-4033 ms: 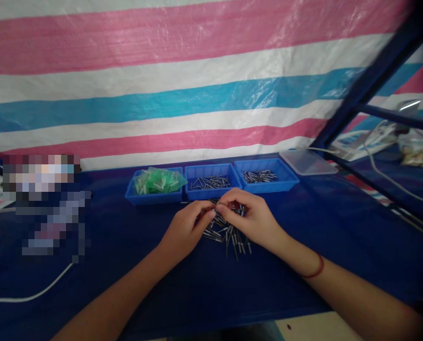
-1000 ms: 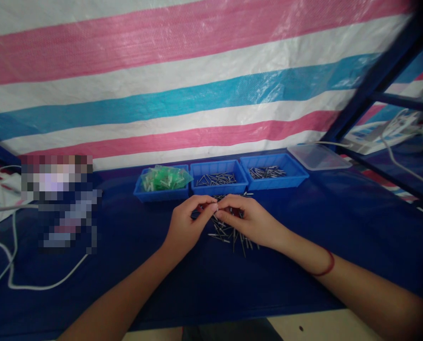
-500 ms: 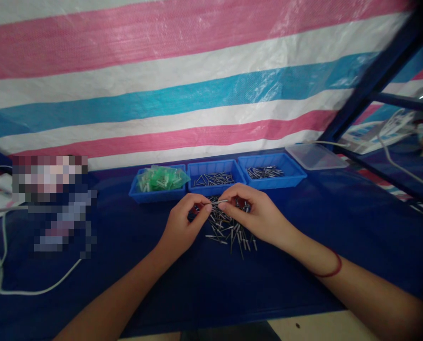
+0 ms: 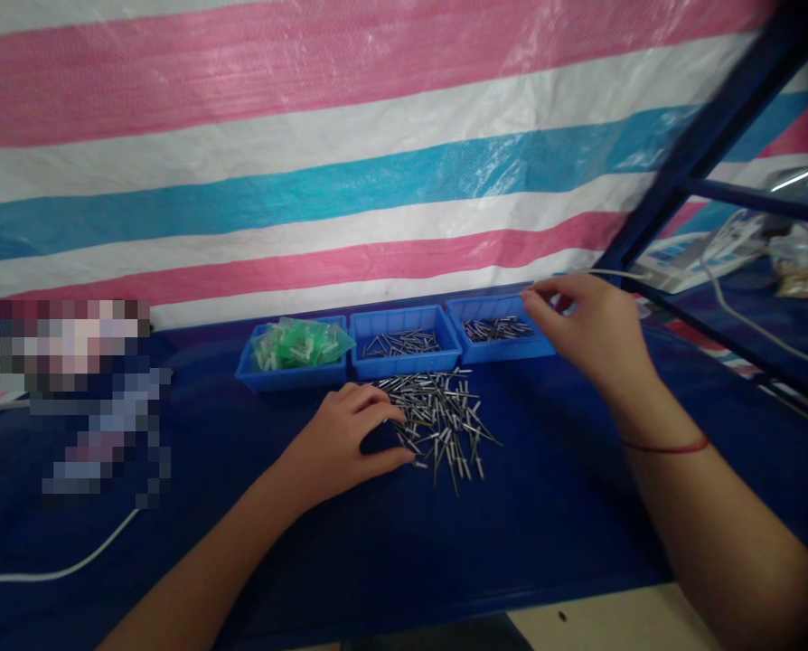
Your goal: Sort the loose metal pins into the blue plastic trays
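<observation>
A loose pile of small metal pins (image 4: 445, 418) lies on the blue table (image 4: 445, 542). My left hand (image 4: 346, 438) rests on the table at the pile's left edge, with thumb and fingers apart and the fingertips touching the pins. My right hand (image 4: 590, 330) is raised over the right end of the right blue tray (image 4: 512, 350), which holds metal pins. Its thumb and forefinger are pinched together on a metal pin that barely shows. The middle blue tray (image 4: 404, 369) also holds pins. Green plastic parts fill the left blue tray (image 4: 288, 380).
A striped pink, white and blue tarp (image 4: 350, 181) hangs right behind the trays. A dark blue frame post (image 4: 689, 154) slants up at the right, with cables and bags beyond it. A white cable (image 4: 58, 570) lies on the table at the left.
My hands were together over the pile, holding a pin between them. My right hand has moved up and right to the right tray; my left hand has dropped onto the pile's edge.
</observation>
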A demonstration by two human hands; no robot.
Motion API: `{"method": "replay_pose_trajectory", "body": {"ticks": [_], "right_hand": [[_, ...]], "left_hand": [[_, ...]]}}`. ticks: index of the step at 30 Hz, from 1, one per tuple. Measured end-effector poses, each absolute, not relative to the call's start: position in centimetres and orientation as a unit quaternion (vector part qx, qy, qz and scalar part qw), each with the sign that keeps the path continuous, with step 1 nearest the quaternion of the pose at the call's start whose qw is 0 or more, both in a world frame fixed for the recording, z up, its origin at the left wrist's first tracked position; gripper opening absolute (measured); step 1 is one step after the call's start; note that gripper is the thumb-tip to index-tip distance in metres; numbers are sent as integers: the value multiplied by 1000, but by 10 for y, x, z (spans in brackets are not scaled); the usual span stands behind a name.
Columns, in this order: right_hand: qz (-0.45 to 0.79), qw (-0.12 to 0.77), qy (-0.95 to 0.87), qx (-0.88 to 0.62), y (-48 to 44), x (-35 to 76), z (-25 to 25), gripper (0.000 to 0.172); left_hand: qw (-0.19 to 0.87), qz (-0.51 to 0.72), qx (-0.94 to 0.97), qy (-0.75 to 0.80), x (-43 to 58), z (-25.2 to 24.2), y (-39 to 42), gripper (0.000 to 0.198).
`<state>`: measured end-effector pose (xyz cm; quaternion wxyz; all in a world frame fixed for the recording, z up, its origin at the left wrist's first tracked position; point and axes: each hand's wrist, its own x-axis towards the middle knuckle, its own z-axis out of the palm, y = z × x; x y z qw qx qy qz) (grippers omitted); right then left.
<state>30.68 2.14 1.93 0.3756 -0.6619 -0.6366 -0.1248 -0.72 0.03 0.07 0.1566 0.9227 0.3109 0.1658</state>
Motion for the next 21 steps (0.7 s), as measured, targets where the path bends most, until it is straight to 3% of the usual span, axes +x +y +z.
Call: {"method": "replay_pose_trajectory", "body": {"ticks": [3, 6, 13, 21], "right_hand": [[-151, 312, -610, -713, 29, 318, 9, 24], [-142, 316, -612, -710, 29, 309, 6, 27], [-35, 368, -737, -565, 6, 251, 16, 19], [58, 312, -830, -459, -8, 220, 5, 19]], "left_hand": [[155, 129, 938, 284, -7, -2, -1, 28], [145, 104, 942, 285, -5, -4, -2, 17], [85, 90, 949, 291, -1, -4, -1, 17], [94, 81, 948, 293, -6, -2, 3, 14]]}}
